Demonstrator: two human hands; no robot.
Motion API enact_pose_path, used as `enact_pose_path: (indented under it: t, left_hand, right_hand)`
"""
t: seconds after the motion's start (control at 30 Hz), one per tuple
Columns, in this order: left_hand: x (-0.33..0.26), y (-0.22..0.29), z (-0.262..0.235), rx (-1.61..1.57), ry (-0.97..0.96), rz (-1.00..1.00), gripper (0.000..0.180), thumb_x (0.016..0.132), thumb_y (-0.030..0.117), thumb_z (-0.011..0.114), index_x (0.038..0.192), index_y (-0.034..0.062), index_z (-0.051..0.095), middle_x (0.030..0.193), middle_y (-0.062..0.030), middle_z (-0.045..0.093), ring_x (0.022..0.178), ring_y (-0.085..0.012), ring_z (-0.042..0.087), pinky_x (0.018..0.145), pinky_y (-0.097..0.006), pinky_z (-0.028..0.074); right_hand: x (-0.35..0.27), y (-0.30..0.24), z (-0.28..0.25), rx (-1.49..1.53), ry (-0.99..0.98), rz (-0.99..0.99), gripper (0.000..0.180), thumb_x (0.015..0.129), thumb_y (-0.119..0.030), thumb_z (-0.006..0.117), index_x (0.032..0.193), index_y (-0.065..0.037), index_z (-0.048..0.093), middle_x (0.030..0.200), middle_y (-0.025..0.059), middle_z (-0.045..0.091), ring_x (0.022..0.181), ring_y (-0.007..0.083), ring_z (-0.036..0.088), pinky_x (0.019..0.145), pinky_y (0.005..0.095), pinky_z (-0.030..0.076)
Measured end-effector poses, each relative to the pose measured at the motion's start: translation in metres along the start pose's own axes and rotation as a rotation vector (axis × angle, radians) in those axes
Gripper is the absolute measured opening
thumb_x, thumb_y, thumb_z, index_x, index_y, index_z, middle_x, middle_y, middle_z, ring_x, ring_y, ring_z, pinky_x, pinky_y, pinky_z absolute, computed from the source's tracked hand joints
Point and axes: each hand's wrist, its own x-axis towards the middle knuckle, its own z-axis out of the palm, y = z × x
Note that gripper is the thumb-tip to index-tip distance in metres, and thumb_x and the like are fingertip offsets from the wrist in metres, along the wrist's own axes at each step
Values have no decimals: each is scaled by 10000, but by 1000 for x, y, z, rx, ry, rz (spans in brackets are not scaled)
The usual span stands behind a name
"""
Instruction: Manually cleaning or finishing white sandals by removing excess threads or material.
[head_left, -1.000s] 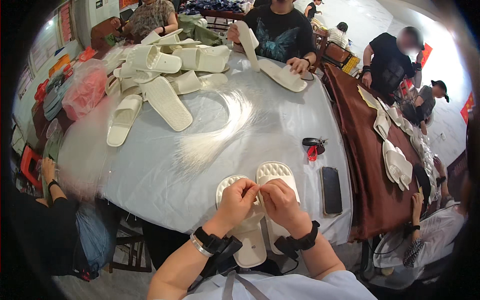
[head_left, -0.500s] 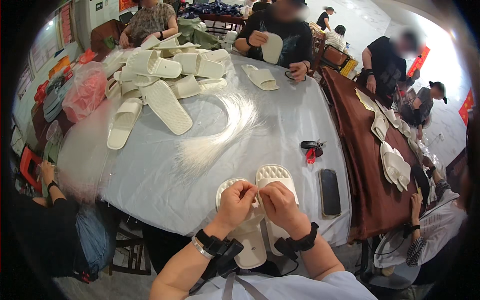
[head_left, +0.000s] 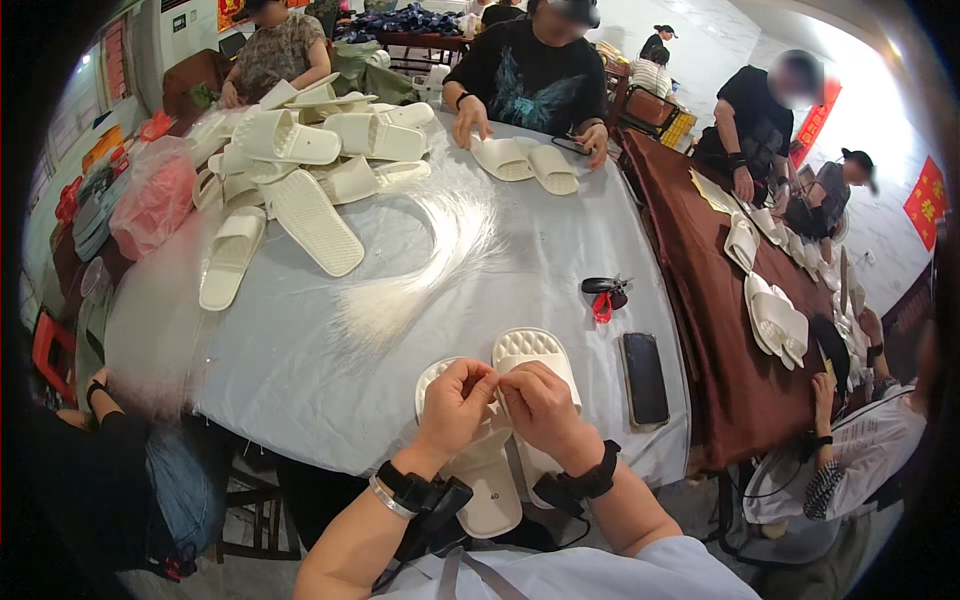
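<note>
Left hand (head_left: 458,400) and right hand (head_left: 537,400) together, fingertips pinched and meeting, over a pair of cream slides at the near edge of the grey-covered counter (head_left: 280,340). Anything between the fingertips too small to tell; contact with the slides also can't tell.

Left slide (head_left: 490,495) and right slide (head_left: 533,345) side by side, toe ends on the counter, heel ends reaching past its near edge; straps partly hidden by the hands.

Smartphone (head_left: 644,378), dark screen, right of the pair, toward the near right corner. Black key fob (head_left: 603,286) with red tag (head_left: 602,308) behind the phone, just in from the right edge.

Curved bundle of fine whitish strands (head_left: 460,235) mid-counter, loose ends fanned toward the near edge. Heap of cream slides (head_left: 290,140) toward the far left corner; pink plastic bag (head_left: 155,200) left of it. Co-worker (head_left: 535,75) at the far edge, second pair of cream slides (head_left: 500,158) in front.

More cream slides (head_left: 775,320) along the brown-covered counter (head_left: 680,300) at right.
</note>
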Motion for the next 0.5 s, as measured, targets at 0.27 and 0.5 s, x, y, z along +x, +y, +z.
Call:
enact_pose_path:
  t: [0.27,0.5]
  left_hand:
    - [2,-9,-1,-60,15,38,116,958,147,594,958,31,599,819,3,597,713,-78,571,650,-233,504]
    - [4,-10,-4,-42,-28,34,120,957,141,591,935,24,607,803,5,601,706,-74,564,650,-229,492]
  right_hand:
    - [0,-2,0,-21,-20,2,113,786,47,628,868,-13,581,755,127,586,715,313,590,639,388,490]
    - [0,-2,-1,-20,-33,-2,123,783,51,623,878,-16,584,746,125,581,715,311,592,637,389,490]
